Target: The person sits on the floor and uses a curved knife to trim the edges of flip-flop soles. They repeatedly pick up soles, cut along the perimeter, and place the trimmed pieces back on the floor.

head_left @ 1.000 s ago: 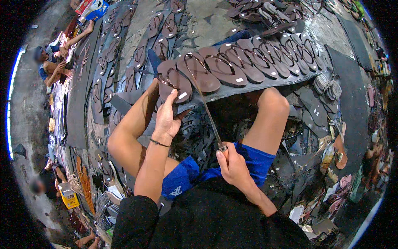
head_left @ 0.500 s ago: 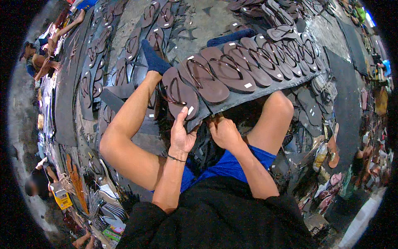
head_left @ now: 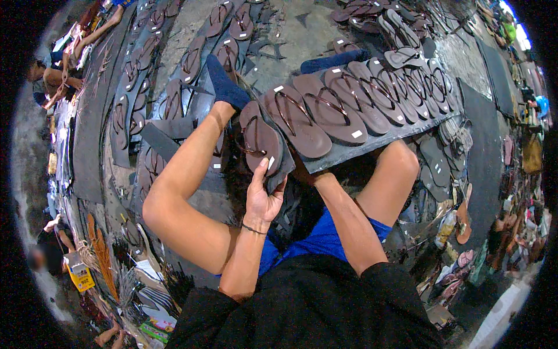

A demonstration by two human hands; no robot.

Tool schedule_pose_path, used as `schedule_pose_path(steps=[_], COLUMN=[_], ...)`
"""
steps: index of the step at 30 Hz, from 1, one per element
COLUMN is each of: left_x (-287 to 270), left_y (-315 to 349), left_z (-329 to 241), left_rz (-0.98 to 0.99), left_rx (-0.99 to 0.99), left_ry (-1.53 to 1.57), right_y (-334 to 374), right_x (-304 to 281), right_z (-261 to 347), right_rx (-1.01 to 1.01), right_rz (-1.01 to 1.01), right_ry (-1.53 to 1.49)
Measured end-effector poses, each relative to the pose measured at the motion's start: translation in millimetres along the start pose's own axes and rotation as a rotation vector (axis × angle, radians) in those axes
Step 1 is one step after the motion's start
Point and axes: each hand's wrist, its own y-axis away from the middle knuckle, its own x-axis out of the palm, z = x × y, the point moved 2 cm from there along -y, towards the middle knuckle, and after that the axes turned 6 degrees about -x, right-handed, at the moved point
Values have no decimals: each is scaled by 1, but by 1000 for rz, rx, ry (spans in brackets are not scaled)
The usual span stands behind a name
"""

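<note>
My left hand (head_left: 264, 202) grips the heel of a dark brown flip-flop (head_left: 269, 135), thumb on top and fingers beneath. The flip-flop lies on a piece of dark grey sheet, with a gap between it and a longer dark grey sheet (head_left: 343, 158) to the right. A row of several brown flip-flops (head_left: 312, 141) with glossy straps and small white labels lies on that longer sheet. My right hand (head_left: 310, 175) reaches under the sheet's near left corner by the gap. Its fingers are hidden there, and so is anything they hold.
My left foot in a blue sock (head_left: 224, 84) is beside the held flip-flop's toe; another blue sock (head_left: 334, 61) shows behind the row. More flip-flops on strips (head_left: 131, 72) lie at left. Dark scraps (head_left: 273, 49) litter the floor. Other people (head_left: 58, 81) sit at far left.
The gap between the left flip-flop and the row has widened. My right hand has moved farther in under the sheet, hiding its fingers. My left hand keeps hold, shifted slightly right.
</note>
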Motion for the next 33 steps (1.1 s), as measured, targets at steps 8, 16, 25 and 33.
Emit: schedule_pose_path(steps=[8,16,25,33], left_x=[14,60,60,33], left_y=[30,183,281,227], left_z=[-4,-80,-138,-100], left_rz=[-107,-335,-212,-316], left_rx=[56,787,1073,615], left_ry=[-60,-1774,-553,-736], right_y=[-28,-60,94,207], right_x=[34,20,-89,-120], right_z=[31,77,112,156], right_rx=[80,530,254,45], right_rz=[-81,-87,-283,-23], right_ry=[-168,-972,-977,-613])
